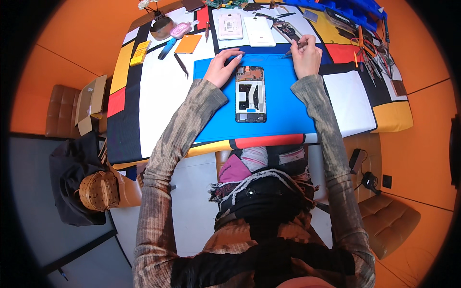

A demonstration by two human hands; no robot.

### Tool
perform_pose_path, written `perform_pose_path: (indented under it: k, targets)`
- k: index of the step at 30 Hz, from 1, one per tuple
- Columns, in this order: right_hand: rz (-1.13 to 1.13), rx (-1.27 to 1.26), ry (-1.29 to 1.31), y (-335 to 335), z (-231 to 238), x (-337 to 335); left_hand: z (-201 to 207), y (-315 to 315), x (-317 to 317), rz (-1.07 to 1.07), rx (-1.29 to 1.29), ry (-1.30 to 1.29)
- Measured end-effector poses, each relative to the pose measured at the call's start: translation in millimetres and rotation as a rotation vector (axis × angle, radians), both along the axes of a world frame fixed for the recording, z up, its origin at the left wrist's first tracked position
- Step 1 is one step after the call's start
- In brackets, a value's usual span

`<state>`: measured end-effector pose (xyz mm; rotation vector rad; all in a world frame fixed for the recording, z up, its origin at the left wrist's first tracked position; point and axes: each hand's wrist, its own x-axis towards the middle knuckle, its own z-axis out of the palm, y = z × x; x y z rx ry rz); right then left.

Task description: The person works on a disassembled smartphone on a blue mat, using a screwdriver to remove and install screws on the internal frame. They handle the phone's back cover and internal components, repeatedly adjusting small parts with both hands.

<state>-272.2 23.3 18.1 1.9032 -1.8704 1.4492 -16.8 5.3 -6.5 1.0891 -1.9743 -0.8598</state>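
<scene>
An opened smartphone (250, 96) lies on a blue work mat (293, 108), its inner frame and copper-coloured upper part exposed. My left hand (223, 67) rests on the mat beside the phone's upper left corner, fingers stretched and holding nothing. To the right, above the mat's far edge, my right hand (306, 58) is closed around a slim dark pointed tool (301, 44). Its tip points left and down, apart from the phone. The tool's exact kind is too small to tell.
Beyond the mat lie a pale phone back (230, 26), a white one (259, 31) and another opened phone (287, 30). Tweezers (181, 65), a blue-handled tool (167, 48) and a yellow box (140, 53) lie left. Pliers and other tools (369, 55) stand right, near a blue rack (353, 17).
</scene>
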Motion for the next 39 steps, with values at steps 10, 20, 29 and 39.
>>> perform_pose_path:
  k: [10,20,29,39]
  targets:
    - [0.017,-0.073,-0.237,1.8,4.2,6.2,5.0,3.5,-0.8,0.034,0.050,0.104]
    - [0.004,0.072,-0.336,1.3,1.9,6.3,3.1,2.2,-0.7,0.023,-0.002,0.085]
    - [0.136,0.174,-0.476,-0.6,-2.4,7.0,6.0,6.4,-1.9,-0.003,-0.016,0.087]
    - [0.240,0.191,-0.678,-2.5,-11.2,5.7,13.1,-14.1,-39.1,-0.108,-0.433,-0.219]
